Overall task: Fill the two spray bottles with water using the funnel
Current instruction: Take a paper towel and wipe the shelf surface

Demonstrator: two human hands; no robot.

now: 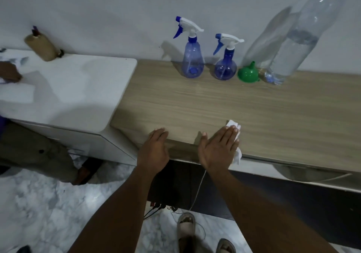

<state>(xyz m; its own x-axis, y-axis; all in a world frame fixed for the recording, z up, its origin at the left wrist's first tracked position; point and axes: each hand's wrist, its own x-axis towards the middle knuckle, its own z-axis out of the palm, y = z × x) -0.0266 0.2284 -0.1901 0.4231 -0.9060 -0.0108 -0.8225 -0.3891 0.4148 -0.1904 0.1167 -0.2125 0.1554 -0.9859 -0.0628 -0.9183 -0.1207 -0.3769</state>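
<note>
**Clerk:** Sandalled feet (186, 226) on marble floor, nearest the lens. Next item up: left hand (155, 149), palm down on the bench (283, 120) front edge, fingers (159, 131) extended and close together, holding nothing.

**Checker:** Right hand?

**Clerk:** Right hand (218, 149), flat, fingers loosely together, pressing a white tissue (233, 124) onto the bench top. Not clamped; it lies under the palm.

**Checker:** Task items?

**Clerk:** All at the back, against the wall, well apart from both hands. Tall spray bottle (192, 57), upright, trigger head screwed on, apparently empty. Round spray bottle (225, 65), just beside it, same condition. Green funnel (248, 74), mouth down, spout up, near the round one. Large clear water bottle (297, 38), partly filled, just beyond the funnel.

**Checker:** Status?

**Clerk:** Filling not begun, by my judgement. Advice for the step: leave the tissue, unscrew one trigger head first, seat the funnel spout squarely in the neck, steady the light bottle with one hand, and tip the heavy water bottle slowly so the funnel does not overflow.

**Checker:** Other entries?

**Clerk:** White cabinet (78, 81) at left; another person's hand (9, 73) on it.
</note>
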